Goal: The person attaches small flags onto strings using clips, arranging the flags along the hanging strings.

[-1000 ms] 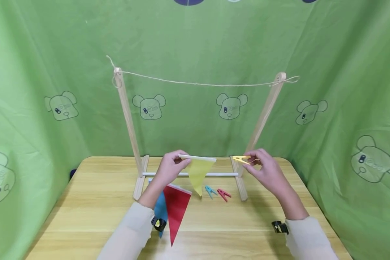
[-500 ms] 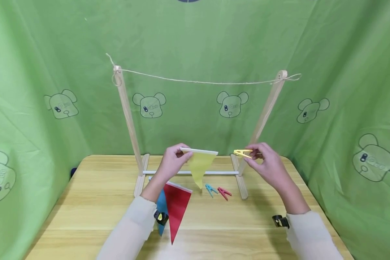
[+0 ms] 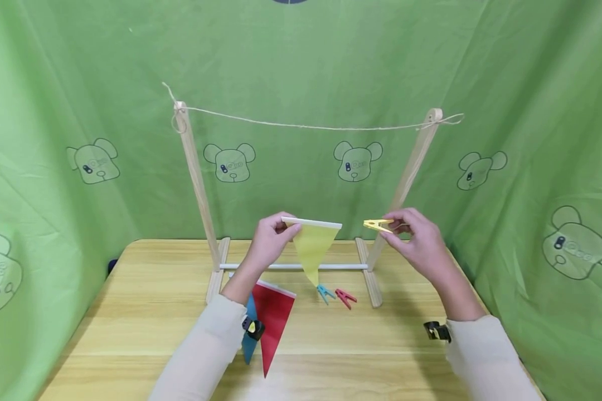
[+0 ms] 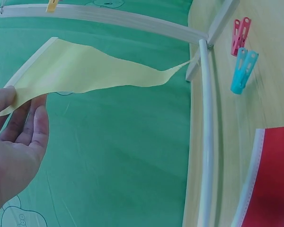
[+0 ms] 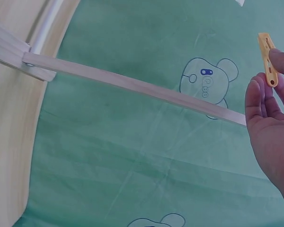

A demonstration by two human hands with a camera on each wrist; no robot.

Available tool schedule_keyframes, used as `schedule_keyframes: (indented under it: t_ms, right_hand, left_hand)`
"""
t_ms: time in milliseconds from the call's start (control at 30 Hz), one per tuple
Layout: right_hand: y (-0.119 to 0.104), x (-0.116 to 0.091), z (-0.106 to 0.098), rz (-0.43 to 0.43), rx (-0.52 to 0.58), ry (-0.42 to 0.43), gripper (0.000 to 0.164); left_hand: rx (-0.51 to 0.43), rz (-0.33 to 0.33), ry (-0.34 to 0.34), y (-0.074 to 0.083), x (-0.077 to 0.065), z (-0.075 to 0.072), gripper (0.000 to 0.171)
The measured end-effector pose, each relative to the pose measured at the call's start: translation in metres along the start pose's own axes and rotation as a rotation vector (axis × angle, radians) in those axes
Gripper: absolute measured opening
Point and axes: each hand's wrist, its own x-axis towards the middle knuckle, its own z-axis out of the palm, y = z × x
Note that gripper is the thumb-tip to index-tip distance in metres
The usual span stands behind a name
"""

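Note:
My left hand [image 3: 272, 239] pinches the left end of the white top band of a yellow triangular pennant [image 3: 313, 245], thumb in front. The pennant hangs point down, its tip overlapping the blue clothespin in the head view. In the left wrist view the cloth of the yellow pennant [image 4: 85, 68] stretches away from the fingers. My right hand [image 3: 417, 240] pinches a yellow clothespin [image 3: 377, 224] by its handle ends, with its nose toward the pennant. A gap separates pennant and clothespin. Above both hands a thin string [image 3: 301, 126] runs between two wooden posts.
A blue clothespin [image 3: 325, 293] and a red clothespin [image 3: 346, 298] lie on the wooden table [image 3: 130, 312]. A red pennant [image 3: 273, 317] overlaps a blue pennant [image 3: 249, 348] below my left forearm. The stand has a left post [image 3: 197, 178], right post [image 3: 415, 161] and white crossbar [image 3: 346, 267].
Both hands have risen, carrying the yellow pennant and the yellow clothespin up toward the string. Each has also shifted slightly right. The things on the table lie as before.

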Motion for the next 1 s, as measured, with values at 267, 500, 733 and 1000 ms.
schedule_keyframes:
  t_ms: [267,500,733,1000]
  right_hand:
    - [-0.009,0.013,-0.014,-0.005,-0.026,0.004,0.034]
    - [-0.017,0.024,-0.023,-0.014,-0.007,0.029,0.035]
    - [-0.021,0.032,-0.032,0.003,-0.006,0.045,0.036]
    - [-0.027,0.038,-0.044,0.024,-0.011,0.071,0.037]
  left_hand:
    - [-0.034,-0.01,0.009,0.01,0.007,0.005,0.013]
    - [-0.063,0.03,0.023,0.019,0.012,0.01,0.013]
    - [-0.082,0.032,0.012,0.026,0.016,0.012,0.014]
    - [-0.065,0.051,0.008,0.033,0.022,0.013,0.013]
